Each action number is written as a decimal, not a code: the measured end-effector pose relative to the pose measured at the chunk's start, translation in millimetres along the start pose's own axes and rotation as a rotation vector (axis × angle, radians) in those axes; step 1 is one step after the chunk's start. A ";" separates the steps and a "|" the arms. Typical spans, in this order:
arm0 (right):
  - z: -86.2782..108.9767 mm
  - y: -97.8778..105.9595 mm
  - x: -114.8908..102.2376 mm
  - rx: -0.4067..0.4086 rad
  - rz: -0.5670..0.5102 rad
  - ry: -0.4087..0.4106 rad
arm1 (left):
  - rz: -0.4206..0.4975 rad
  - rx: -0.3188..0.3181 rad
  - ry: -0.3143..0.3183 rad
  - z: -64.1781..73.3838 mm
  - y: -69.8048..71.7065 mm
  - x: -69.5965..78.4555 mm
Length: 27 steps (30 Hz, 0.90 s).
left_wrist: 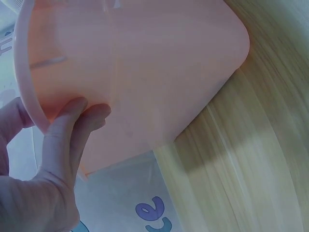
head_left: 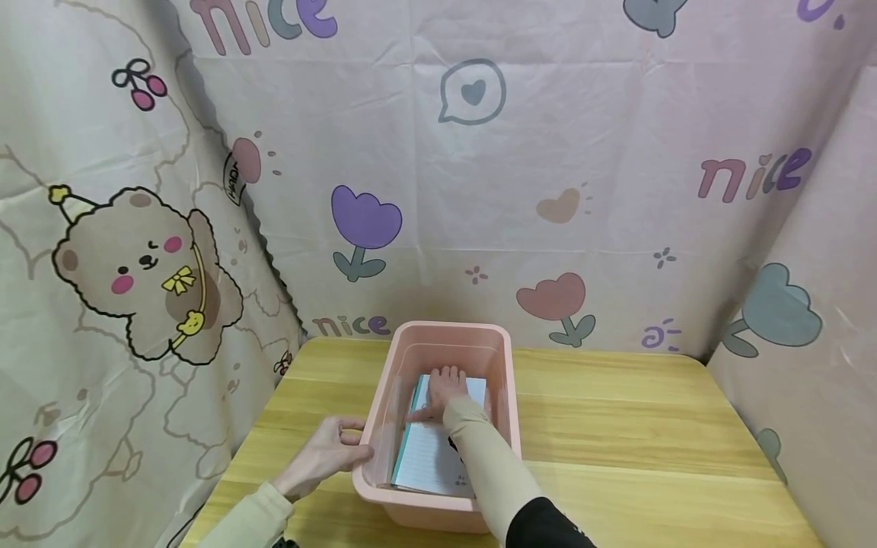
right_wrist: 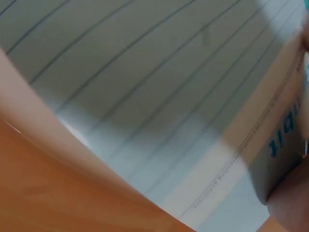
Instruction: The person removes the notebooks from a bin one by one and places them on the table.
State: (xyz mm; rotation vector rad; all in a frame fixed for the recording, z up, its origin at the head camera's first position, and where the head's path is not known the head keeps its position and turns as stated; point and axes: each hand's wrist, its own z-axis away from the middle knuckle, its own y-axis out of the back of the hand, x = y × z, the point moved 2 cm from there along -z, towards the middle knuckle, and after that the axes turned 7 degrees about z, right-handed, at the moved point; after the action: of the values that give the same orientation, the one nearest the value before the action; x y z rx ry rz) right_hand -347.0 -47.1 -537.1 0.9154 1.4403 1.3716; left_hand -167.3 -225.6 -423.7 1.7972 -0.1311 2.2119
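Observation:
A pink plastic bin stands on the wooden table. My left hand grips its left rim, thumb on one side and fingers on the other; in the left wrist view, the fingertips touch the bin wall. Inside the bin lies a notebook with pale ruled lines and a teal left edge. My right hand reaches in and rests on its far part, fingers spread and thumb out toward the left edge. In the right wrist view, a fingertip meets the bent edge of the notebook.
The wooden table extends to both sides of the bin. Behind it hangs a printed cloth with flowers and lettering. Another cloth with a bear closes off the left side.

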 end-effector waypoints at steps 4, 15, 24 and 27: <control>-1.5 0.0 -0.3 0.028 -0.016 -0.028 | 0.005 -0.002 0.003 -0.5 -0.7 -0.8; 3.2 25.2 -4.8 0.040 -0.009 -0.025 | 0.023 0.086 -0.007 -0.9 -5.3 -3.0; -1.5 74.1 -5.3 0.030 0.011 0.002 | 0.024 0.125 0.007 0.7 -6.7 -3.3; -1.0 97.4 -6.2 0.021 0.025 0.012 | 0.016 0.130 0.011 0.7 -6.3 -2.4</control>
State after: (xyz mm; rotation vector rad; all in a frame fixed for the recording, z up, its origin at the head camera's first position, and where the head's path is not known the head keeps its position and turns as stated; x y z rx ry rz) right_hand -353.4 -43.1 -439.8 0.9426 1.4588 1.3846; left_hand -164.5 -220.1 -426.6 1.8564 0.0012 2.2886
